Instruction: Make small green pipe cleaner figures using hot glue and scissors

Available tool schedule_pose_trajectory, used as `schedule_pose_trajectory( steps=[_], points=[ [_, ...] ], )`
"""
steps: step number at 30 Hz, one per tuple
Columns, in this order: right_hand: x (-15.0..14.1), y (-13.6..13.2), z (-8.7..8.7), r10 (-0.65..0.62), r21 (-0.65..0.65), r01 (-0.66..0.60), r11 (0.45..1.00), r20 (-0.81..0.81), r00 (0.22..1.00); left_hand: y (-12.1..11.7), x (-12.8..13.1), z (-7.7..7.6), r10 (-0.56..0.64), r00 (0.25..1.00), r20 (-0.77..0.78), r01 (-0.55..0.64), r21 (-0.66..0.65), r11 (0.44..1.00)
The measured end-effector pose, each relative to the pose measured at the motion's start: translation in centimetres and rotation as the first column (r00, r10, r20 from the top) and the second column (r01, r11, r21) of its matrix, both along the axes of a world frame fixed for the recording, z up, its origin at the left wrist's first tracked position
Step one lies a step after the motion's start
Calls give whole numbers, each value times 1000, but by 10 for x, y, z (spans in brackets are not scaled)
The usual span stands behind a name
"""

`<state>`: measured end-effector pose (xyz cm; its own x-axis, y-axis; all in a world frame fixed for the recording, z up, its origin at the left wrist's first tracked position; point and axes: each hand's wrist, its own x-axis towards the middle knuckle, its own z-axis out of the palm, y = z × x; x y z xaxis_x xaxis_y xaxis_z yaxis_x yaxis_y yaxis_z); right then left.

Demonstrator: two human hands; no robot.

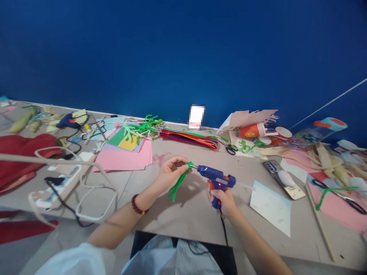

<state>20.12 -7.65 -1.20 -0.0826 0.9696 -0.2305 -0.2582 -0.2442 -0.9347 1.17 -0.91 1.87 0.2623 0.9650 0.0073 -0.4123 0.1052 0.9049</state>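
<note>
My left hand [171, 173] is closed on a small bunch of green pipe cleaners [177, 186], whose loose ends hang down over the table. In my right hand [225, 200] is a blue hot glue gun [216, 177], its handle wrapped by my fingers and a small red light glowing on its side. The metal nozzle points left and meets the upper end of the green pipe cleaners, close to my left fingertips; whether it touches them I cannot tell. A clear glue stick sticks out of the gun's back, and a black cord drops from its handle.
Behind my hands lies a bundle of coloured pipe cleaners [189, 138]. Pink paper [123, 158] and a white power strip [63, 183] with looping cables are on the left. To the right are black-handled scissors [231, 149], a phone [283, 179], a pale sheet [271, 208] and a wooden stick [319, 223].
</note>
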Motion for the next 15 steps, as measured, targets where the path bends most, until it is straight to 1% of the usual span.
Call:
schedule_pose_trajectory(
  steps=[2, 4, 7, 11, 15],
  points=[
    [2, -1, -5, 4, 50, -6, 999, 34, 999, 2, -1, -1, -61, 998, 31, 64, -81, 995],
    [2, -2, -10, -20, 88, 13, 996, 78, 997, 2, -1, -1, -89, 994, 62, 97, -143, 985],
    [3, -4, -15, -49, 119, 34, 992, 127, 991, 3, -1, 0, -72, 993, 93, 89, -189, 978],
    [4, -3, -16, -75, 185, 55, 981, 105, 992, 4, -1, 0, -41, 994, 99, 62, -217, 974],
    [4, -1, -11, -69, 160, 59, 985, 56, 996, 7, -3, -5, -33, 996, 85, 51, -218, 975]
  ],
)
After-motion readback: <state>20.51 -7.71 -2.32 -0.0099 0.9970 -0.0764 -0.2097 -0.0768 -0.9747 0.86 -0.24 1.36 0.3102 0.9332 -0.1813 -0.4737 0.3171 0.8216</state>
